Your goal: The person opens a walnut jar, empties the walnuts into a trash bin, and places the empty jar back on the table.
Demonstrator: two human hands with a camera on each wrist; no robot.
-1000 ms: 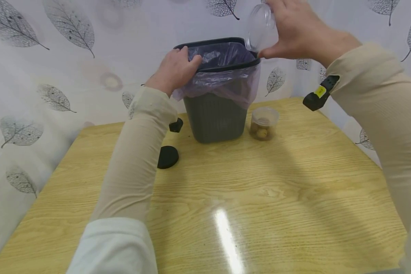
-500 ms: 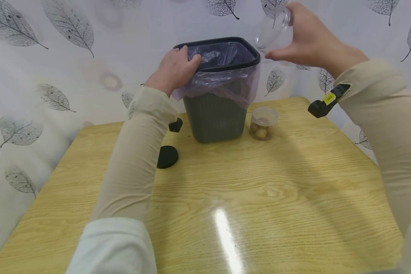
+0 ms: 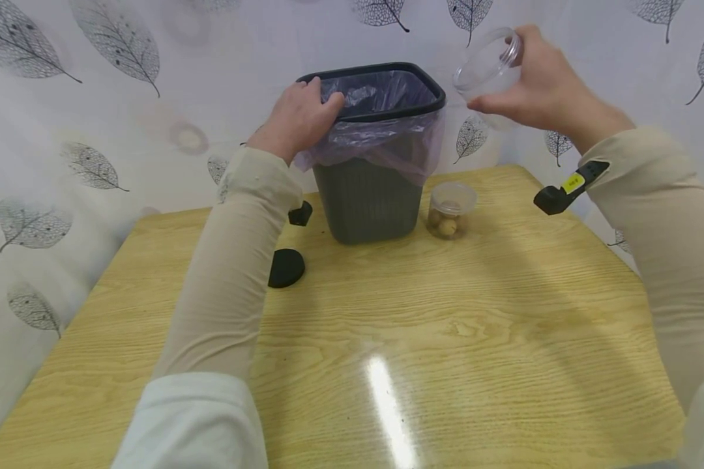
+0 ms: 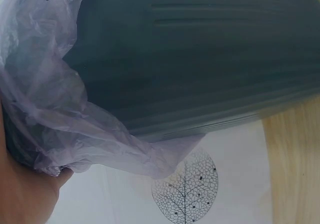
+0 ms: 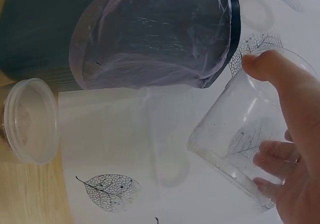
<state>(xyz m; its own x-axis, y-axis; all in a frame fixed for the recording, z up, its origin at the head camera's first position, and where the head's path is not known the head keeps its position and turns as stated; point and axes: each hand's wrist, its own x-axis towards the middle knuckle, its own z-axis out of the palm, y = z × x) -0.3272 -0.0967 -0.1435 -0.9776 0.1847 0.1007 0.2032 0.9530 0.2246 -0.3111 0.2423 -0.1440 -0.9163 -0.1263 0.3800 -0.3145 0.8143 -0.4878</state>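
A dark grey waste bin (image 3: 369, 202) stands at the table's back, lined with a thin purple plastic bag (image 3: 381, 140) folded over its black rim. My left hand (image 3: 299, 120) grips the rim at the bin's left corner, over the bag. Raised to the right of the bin, my right hand (image 3: 554, 94) holds a clear plastic jar (image 3: 484, 68) between thumb and fingers. The jar is tilted, and the right wrist view shows nothing inside the see-through jar (image 5: 235, 129). Beside the bin's foot sits another clear jar (image 3: 452, 208) with several round brownish things in it.
A black round disc (image 3: 286, 268) lies on the wooden table (image 3: 446, 352), partly behind my left forearm. Behind the table hangs a white cloth (image 3: 211, 39) printed with leaves. The bin's back is close to this cloth.
My right hand has moved right and down, carrying the clear jar from over the bin's right rim to beside it. The left hand keeps its grip on the bin.
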